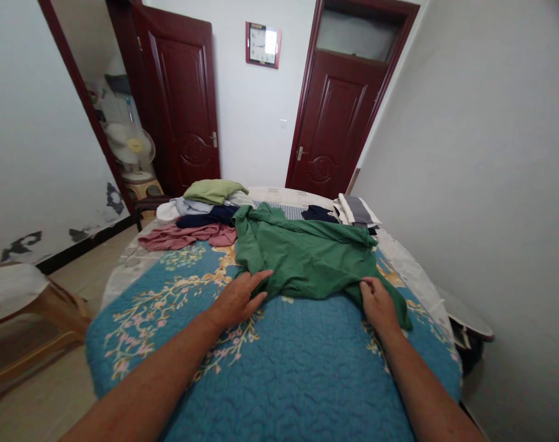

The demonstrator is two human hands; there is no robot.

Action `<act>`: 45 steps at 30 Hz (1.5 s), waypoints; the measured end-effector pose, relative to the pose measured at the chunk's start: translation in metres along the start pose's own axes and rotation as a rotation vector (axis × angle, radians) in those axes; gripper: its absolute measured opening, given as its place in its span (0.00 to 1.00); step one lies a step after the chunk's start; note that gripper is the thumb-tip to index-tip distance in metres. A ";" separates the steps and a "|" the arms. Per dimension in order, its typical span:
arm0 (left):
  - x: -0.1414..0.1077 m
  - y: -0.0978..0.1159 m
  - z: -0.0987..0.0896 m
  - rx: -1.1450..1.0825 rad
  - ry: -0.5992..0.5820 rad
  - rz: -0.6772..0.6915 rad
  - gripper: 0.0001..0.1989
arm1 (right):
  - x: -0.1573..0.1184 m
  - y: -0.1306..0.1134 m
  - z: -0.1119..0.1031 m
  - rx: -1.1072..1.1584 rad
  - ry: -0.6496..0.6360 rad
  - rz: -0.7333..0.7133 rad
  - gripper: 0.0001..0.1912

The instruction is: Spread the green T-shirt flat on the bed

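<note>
A green garment point(307, 255), which looks like a shirt, lies spread and wrinkled across the blue quilted cover. At its near left corner is my left hand point(240, 299), thumb and forefinger apart, the fingertips against the cloth. My right hand point(378, 302) pinches the garment's near edge on the right side. A strip of green cloth, perhaps a sleeve, hangs out beyond that hand to the right. The garment's far side reaches the clothes at the back of the table.
A blue floral quilted cover point(283, 368) lies over the round table. Back left are pink clothing point(187, 236), navy clothing point(205, 217) and a light green garment point(215, 191). Folded grey and white clothing point(358, 210) sits back right. A stool point(35, 325) stands left.
</note>
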State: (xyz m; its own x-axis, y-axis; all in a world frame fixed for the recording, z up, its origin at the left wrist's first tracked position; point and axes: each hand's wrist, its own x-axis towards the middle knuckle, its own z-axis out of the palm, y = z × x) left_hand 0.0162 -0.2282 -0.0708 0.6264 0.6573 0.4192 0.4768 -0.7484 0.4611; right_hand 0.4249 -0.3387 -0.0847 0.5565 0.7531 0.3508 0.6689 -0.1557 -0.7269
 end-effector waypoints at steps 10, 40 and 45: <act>0.008 -0.013 -0.019 -0.320 0.355 -0.207 0.25 | -0.001 0.008 -0.002 -0.156 0.024 -0.176 0.24; 0.021 0.023 0.026 0.307 -0.178 0.136 0.30 | -0.011 -0.010 0.014 -0.150 -0.194 -0.398 0.17; 0.018 0.027 0.021 0.260 -0.066 0.000 0.34 | -0.012 -0.014 0.013 -0.156 -0.181 -0.395 0.17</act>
State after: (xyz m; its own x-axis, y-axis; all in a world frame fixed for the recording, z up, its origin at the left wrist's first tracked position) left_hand 0.0538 -0.2382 -0.0672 0.6614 0.6562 0.3633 0.6138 -0.7519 0.2407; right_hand 0.4028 -0.3369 -0.0866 0.1581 0.8712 0.4648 0.8863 0.0823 -0.4557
